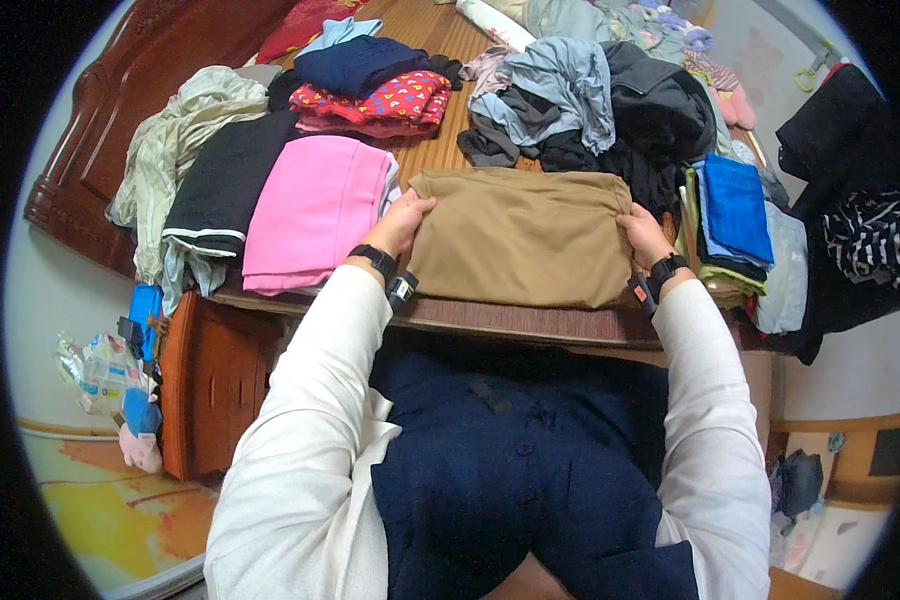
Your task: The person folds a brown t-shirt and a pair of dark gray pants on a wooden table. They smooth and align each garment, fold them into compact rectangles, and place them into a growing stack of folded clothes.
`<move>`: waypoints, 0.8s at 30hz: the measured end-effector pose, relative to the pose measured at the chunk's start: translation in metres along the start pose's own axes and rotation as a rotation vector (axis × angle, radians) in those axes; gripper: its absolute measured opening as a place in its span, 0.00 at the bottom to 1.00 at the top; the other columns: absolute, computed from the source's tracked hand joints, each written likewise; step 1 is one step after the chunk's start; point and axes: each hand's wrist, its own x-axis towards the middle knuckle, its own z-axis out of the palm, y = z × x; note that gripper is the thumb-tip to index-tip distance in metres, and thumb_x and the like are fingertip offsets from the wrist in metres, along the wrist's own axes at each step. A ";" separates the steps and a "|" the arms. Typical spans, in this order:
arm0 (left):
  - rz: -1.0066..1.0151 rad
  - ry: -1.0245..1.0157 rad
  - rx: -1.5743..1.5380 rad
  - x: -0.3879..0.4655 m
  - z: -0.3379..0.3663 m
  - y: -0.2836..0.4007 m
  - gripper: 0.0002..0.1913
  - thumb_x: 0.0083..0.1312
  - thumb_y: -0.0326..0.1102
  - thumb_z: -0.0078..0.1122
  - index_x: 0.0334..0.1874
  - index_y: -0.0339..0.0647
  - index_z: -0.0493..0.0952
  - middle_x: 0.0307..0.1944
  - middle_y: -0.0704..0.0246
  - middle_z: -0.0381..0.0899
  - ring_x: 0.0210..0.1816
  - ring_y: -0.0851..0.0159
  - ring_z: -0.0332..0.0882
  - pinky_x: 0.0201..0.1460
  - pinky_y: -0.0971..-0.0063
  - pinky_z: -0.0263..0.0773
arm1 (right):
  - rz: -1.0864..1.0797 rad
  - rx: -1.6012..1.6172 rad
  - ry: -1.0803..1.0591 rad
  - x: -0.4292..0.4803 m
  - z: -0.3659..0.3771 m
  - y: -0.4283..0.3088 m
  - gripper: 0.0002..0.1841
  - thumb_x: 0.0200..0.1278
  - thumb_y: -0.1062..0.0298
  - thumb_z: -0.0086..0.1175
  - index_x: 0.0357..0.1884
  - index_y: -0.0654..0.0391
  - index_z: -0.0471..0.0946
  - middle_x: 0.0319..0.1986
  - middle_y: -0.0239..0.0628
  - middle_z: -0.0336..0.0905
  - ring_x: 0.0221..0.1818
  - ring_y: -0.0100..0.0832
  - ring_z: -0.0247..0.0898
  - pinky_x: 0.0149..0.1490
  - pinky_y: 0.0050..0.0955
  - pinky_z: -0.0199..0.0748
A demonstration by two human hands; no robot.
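Note:
A folded tan cloth garment [521, 240] lies at the near edge of the wooden surface before me, its long side running left to right. My left hand [403, 223] pinches its left side near the far corner, thumb on top. On the opposite side, my right hand [643, 234] grips the right edge in the same way. Both wrists wear black straps. Close to my left hand lies a folded pink garment [319, 214]. A stack topped by a folded blue cloth [735, 206] is to the right of my right hand.
Folded black cloth [229, 180] and a crumpled pale garment [187, 135] lie at left. Behind are a red patterned folded item [390, 101], navy cloth [360, 66] and a heap of grey-blue clothes [559, 90]. Dark garments [832, 135] hang at right. A carved wooden board [112, 142] borders the left.

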 end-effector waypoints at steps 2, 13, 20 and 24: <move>-0.106 0.076 0.295 0.005 -0.005 -0.006 0.31 0.56 0.15 0.49 0.65 0.38 0.64 0.55 0.60 0.76 0.55 0.60 0.74 0.55 0.64 0.72 | 0.123 -0.286 0.015 0.001 -0.005 0.002 0.21 0.62 0.77 0.48 0.58 0.65 0.69 0.51 0.41 0.77 0.51 0.36 0.75 0.56 0.34 0.71; 0.100 0.494 1.091 0.027 -0.007 0.000 0.46 0.52 0.36 0.69 0.72 0.37 0.52 0.63 0.46 0.67 0.64 0.46 0.66 0.66 0.62 0.63 | -0.752 -1.360 -0.139 -0.052 0.091 -0.005 0.24 0.51 0.68 0.59 0.53 0.62 0.71 0.55 0.58 0.67 0.61 0.53 0.61 0.65 0.44 0.64; -0.143 0.331 1.310 0.043 -0.012 0.028 0.45 0.44 0.49 0.79 0.60 0.26 0.68 0.49 0.46 0.79 0.50 0.50 0.81 0.52 0.67 0.76 | -0.915 -1.080 -0.488 -0.075 0.251 0.046 0.13 0.54 0.70 0.56 0.41 0.65 0.74 0.44 0.50 0.71 0.50 0.49 0.69 0.56 0.38 0.71; -0.241 0.189 1.385 0.040 -0.017 0.034 0.28 0.43 0.46 0.77 0.39 0.28 0.82 0.41 0.52 0.84 0.43 0.53 0.84 0.44 0.65 0.78 | -0.776 -1.344 -0.279 -0.072 0.297 0.068 0.10 0.57 0.69 0.51 0.39 0.62 0.75 0.40 0.45 0.72 0.46 0.44 0.71 0.47 0.36 0.77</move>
